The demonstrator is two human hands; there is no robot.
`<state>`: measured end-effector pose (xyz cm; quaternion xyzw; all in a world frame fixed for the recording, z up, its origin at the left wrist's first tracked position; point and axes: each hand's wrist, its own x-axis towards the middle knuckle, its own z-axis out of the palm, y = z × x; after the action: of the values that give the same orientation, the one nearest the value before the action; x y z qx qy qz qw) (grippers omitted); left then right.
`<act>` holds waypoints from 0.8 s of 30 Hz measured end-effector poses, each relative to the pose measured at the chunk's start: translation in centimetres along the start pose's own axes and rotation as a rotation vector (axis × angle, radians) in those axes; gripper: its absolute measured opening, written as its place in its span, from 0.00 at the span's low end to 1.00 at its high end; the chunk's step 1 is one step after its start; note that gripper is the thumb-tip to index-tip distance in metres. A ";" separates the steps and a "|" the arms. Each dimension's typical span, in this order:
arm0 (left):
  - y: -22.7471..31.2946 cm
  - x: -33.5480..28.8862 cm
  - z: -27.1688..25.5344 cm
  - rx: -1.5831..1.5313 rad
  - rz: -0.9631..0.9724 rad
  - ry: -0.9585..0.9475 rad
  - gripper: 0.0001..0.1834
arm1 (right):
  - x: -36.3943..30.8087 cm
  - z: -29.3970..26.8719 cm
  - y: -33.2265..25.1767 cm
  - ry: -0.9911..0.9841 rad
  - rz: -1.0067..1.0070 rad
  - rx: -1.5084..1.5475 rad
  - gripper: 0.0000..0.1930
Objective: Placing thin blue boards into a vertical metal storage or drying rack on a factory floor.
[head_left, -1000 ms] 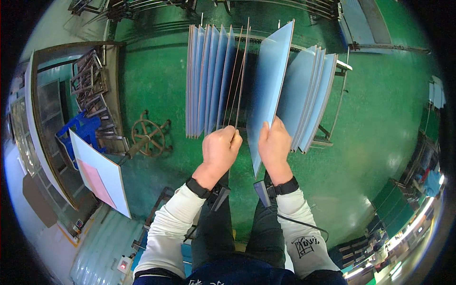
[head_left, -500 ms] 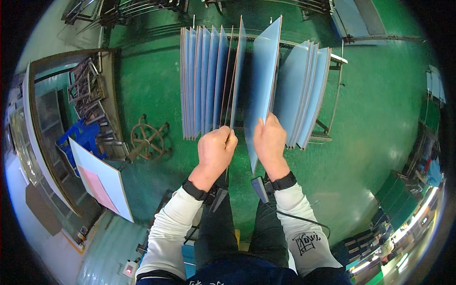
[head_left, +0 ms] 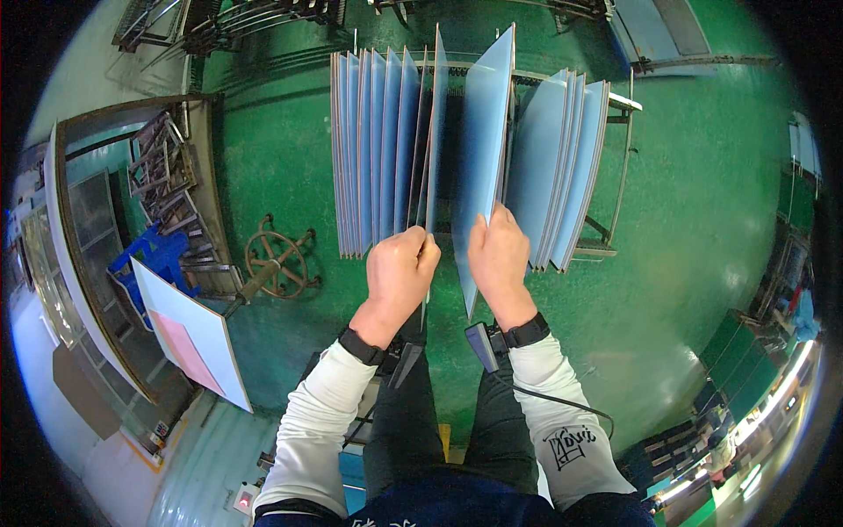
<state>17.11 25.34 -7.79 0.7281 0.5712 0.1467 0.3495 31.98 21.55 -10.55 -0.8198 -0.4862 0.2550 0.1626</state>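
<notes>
Both hands grip thin, upright sheets that stand in a metal rack (head_left: 625, 100). My left hand (head_left: 399, 274) is closed on the near edge of a blue panel (head_left: 438, 132) seen nearly edge-on. My right hand (head_left: 499, 263) pinches the near edge of another blue panel (head_left: 487, 123) that shows its broad face and reaches lower than the rest. A dark gap lies between these two. Several more blue panels (head_left: 378, 154) stand close together left of my left hand, and a further group (head_left: 562, 167) leans to the right of my right hand.
At the left, a framed opening (head_left: 206, 167) holds stacked metal frames and a blue plastic piece (head_left: 158, 255). A stool base with a ring (head_left: 279, 257) stands on the green floor (head_left: 685, 220). Nearer, a white board with a pink sheet (head_left: 198, 338) is propped up.
The view has shifted slightly, with the rack and panels sitting a little further left and up. Both hands keep their holds on the same two panels.
</notes>
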 end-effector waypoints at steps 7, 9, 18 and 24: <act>0.0 0.0 -0.4 0.022 -0.022 -0.020 0.14 | 0.1 -0.1 -0.3 -0.025 0.011 -0.004 0.14; 0.0 0.0 -0.5 0.054 -0.034 -0.046 0.13 | 0.1 0.0 -0.3 -0.028 0.013 -0.007 0.14; 0.0 0.3 -0.6 0.011 -0.013 -0.005 0.14 | 0.0 0.1 -0.3 -0.020 0.005 0.006 0.15; 0.0 0.2 -0.4 0.013 -0.023 -0.012 0.14 | 0.0 0.1 -0.1 -0.028 0.009 -0.005 0.15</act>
<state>16.89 25.68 -7.52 0.7246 0.5782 0.1346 0.3500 31.85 21.63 -10.63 -0.8188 -0.4854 0.2659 0.1526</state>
